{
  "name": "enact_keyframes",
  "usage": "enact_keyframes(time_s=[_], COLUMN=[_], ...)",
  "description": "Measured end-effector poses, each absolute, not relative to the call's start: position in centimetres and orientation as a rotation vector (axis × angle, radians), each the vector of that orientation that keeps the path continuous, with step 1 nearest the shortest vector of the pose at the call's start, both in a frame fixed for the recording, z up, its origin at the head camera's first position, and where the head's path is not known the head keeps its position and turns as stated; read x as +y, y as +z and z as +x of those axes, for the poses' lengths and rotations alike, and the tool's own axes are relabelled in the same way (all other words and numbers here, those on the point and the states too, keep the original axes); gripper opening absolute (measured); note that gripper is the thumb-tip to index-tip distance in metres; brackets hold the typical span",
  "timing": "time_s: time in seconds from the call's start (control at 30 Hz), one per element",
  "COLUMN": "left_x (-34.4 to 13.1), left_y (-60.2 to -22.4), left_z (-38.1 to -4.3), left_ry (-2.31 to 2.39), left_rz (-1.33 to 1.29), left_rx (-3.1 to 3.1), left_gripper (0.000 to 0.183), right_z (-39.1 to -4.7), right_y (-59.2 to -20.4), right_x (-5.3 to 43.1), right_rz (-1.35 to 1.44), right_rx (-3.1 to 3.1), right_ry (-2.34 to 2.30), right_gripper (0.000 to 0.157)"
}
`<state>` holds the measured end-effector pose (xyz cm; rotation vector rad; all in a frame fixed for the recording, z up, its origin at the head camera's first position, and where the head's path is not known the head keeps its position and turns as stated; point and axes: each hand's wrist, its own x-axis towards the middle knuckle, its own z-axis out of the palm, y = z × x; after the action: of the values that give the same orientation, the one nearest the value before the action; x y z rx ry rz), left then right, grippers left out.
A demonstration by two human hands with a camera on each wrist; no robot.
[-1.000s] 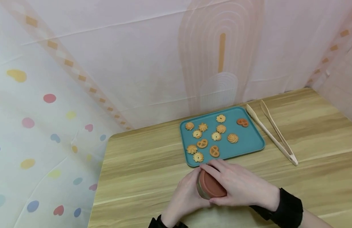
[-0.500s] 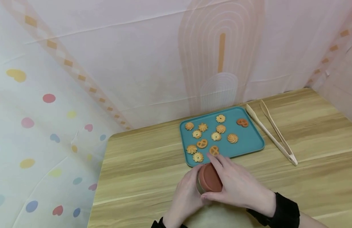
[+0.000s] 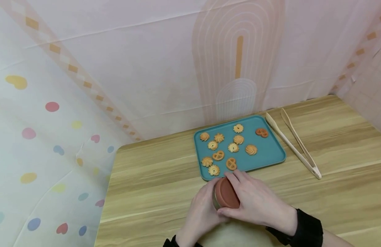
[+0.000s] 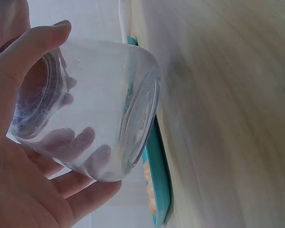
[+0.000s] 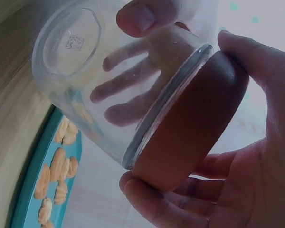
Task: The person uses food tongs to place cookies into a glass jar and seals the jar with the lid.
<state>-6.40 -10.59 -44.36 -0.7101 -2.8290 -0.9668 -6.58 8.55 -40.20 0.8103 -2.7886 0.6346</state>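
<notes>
A clear jar (image 4: 95,104) is held tilted above the tabletop, its bottom facing away from me and no contents showing through its wall. My left hand (image 3: 201,209) wraps round the jar's body, with the fingers visible through it in the right wrist view. On the jar's mouth sits a reddish-brown lid (image 5: 194,123). My right hand (image 3: 258,199) grips this lid by its edge, thumb on one side and fingers on the other. Both hands are just in front of the teal tray (image 3: 267,154), the right fingertips overlapping its near edge in the head view.
Several cookies (image 3: 251,149) and small pretzels (image 3: 231,164) lie spread on the tray. To its right, wooden tongs (image 3: 301,152) rest spread apart on the wood-grain table (image 3: 153,178). A patterned cloth (image 3: 147,68) hangs behind the table.
My right hand has shifted a little left and turned on the lid; its fingers lifted toward the tray, then came back to the lid's edge. The left hand keeps its hold.
</notes>
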Motion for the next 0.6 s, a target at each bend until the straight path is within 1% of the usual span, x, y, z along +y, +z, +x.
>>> enact_keyframes(time_s=[0.2, 0.4, 0.6], left_x=[-10.69, -11.01, -11.25], left_y=[-44.36, -44.28, -44.19], left_z=[-6.49, -6.53, -6.56], left_ry=[-0.974, -1.028, -1.058], left_rz=[-0.737, -0.79, -0.813], left_rx=[-2.826, -2.815, -2.838], left_gripper=[0.087, 0.089, 0.097], right_z=[-6.7, -6.92, -7.14], right_y=[-40.07, -39.83, -39.59], right_x=[8.75, 9.18, 9.57], right_rz=[0.872, 0.994, 1.095], right_rx=[-2.756, -2.702, -2.649], right_ry=[0.625, 0.613, 0.629], right_gripper=[0.086, 0.084, 0.083])
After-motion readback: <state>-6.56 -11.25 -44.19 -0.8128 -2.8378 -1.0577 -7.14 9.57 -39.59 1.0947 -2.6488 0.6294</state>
